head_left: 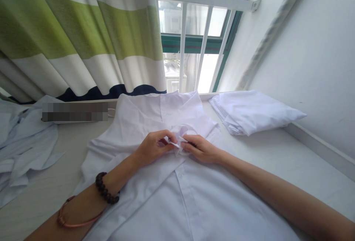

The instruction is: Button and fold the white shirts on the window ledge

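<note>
At far left, loose white cloth [24,152] lies in a heap on the pale surface [69,133], apart from the work. The left hand [155,145] has thumb and forefinger pinched together on a small edge of the white shirt [133,122], which lies spread at centre, its placket [186,191] running toward the camera. Between the hands the fabric gathers into a bunch [184,128]; its inner layers cannot be made out. The right hand [203,149] pinches the same bunch, fingertips just beside the left's. For good control, grip with the tips only, apply light opposed tension, and avoid pressing creases into the surrounding fabric. At right, a folded white cloth [255,111] lies well apart from both hands
</note>
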Demonstrator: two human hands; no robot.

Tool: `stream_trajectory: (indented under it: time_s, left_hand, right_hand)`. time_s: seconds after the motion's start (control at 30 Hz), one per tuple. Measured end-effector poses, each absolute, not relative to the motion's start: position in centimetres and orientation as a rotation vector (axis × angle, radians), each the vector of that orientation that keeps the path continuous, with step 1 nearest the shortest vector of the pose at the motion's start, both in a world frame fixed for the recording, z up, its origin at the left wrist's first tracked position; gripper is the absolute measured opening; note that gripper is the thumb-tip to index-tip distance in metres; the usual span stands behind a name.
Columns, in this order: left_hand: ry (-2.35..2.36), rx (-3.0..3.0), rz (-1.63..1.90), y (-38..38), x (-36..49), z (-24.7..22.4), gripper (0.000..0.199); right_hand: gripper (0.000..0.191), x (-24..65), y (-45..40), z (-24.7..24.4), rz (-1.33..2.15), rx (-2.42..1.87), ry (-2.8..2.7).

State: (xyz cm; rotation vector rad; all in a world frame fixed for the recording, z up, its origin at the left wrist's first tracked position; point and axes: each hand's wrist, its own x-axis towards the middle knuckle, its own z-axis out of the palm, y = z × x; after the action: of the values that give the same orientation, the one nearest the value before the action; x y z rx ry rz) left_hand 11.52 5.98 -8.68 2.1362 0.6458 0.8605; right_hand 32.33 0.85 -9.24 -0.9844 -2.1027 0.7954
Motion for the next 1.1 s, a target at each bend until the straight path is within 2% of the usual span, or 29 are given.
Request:
stream_trajectory:
  time_s: [0.13,0.33,0.63,0.83,1.1]
  left_hand:
    - [0.497,2.421,0.954,5.74,11.27,-8.63,0.005]
    - [0.323,2.751,0.964,5.87,11.12,-8.94,0.015]
    - [0.365,2.705,0.952,5.82,11.21,-8.87,0.009]
    - [0.351,2.758,0.925,5.83,11.19,-8.29,0.013]
    - [0.518,2.753,1.088,5.99,11.10,-8.64,0.020]
  right_hand:
    - [0.026,32.46,0.90,-9.08,0.868,-0.977,-2.102]
    - [0.018,32.56,0.85,-9.04,0.859,-0.925,-2.165]
    - [0.023,32.57,0.84,-8.97,0.792,-0.975,-2.194]
    - [0.021,32.35,0.56,-9.31,0.654,-1.013,-2.225]
    - [0.017,32.02,0.36,-9.29,0.707,-1.132,-2.157]
